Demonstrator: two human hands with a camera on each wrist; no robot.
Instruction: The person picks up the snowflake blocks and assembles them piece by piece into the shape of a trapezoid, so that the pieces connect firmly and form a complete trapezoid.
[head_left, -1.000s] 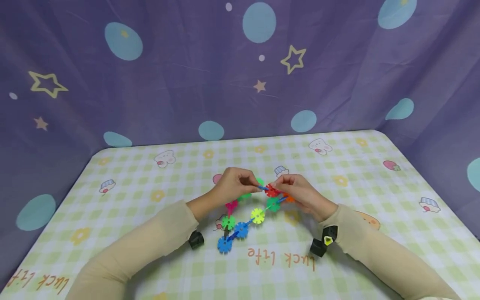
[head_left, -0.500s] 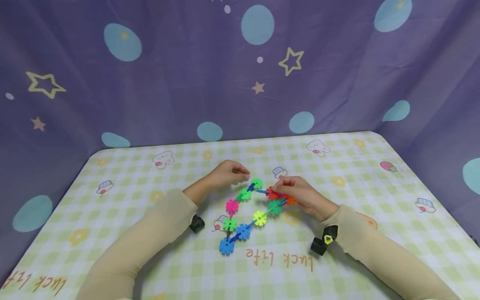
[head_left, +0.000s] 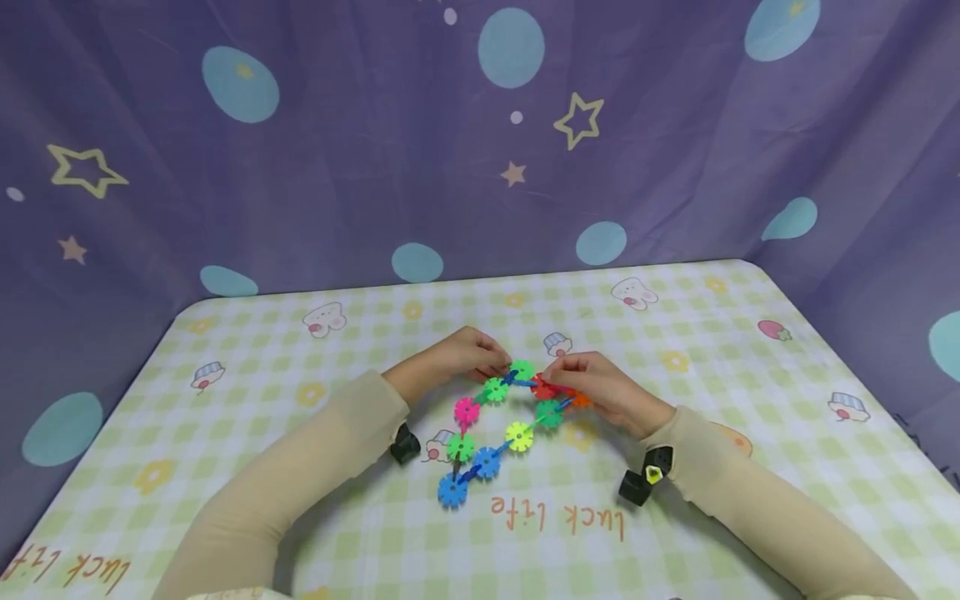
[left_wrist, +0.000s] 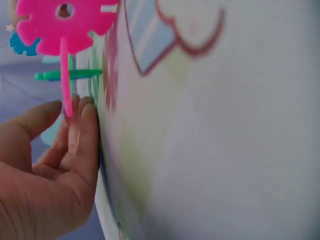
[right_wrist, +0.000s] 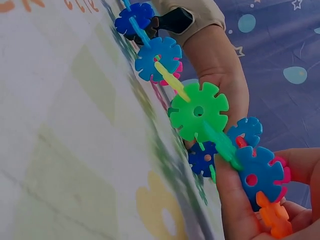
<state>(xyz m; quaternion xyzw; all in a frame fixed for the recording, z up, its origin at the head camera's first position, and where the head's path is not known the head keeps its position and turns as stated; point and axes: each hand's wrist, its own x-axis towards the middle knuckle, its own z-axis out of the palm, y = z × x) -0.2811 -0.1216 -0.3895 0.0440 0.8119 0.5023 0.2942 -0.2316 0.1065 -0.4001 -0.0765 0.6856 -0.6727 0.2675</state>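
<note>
The loop of plastic snowflake discs (head_left: 501, 425) lies mid-table on the checked cloth (head_left: 675, 500). Right hand (head_left: 600, 390) pinches its red disc (head_left: 545, 387), left hand (head_left: 457, 360) pinches the green disc (head_left: 521, 370) at the far end.

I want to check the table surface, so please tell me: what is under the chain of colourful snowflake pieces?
Under the chain lies the checked green tablecloth, with a small cartoon print partly covered beside it. The left hand and right hand hide whatever lies beneath the far end.
</note>
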